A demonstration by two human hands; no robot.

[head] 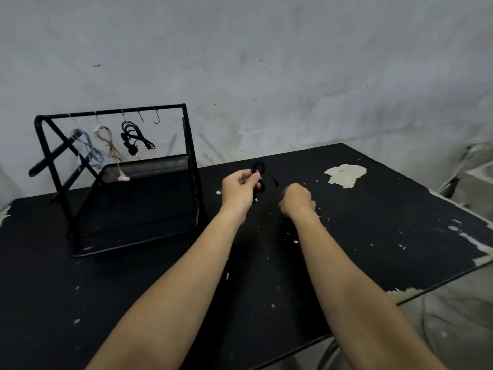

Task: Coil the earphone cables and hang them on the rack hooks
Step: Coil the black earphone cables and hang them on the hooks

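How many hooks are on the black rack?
5, all along the rack's top bar: left hook holds blue earphones, second pink, third black; the fourth and fifth are empty.

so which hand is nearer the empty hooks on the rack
Left. The left hand, holding the black earphone coil, lies just right of the empty hooks; the right hand is farther right.
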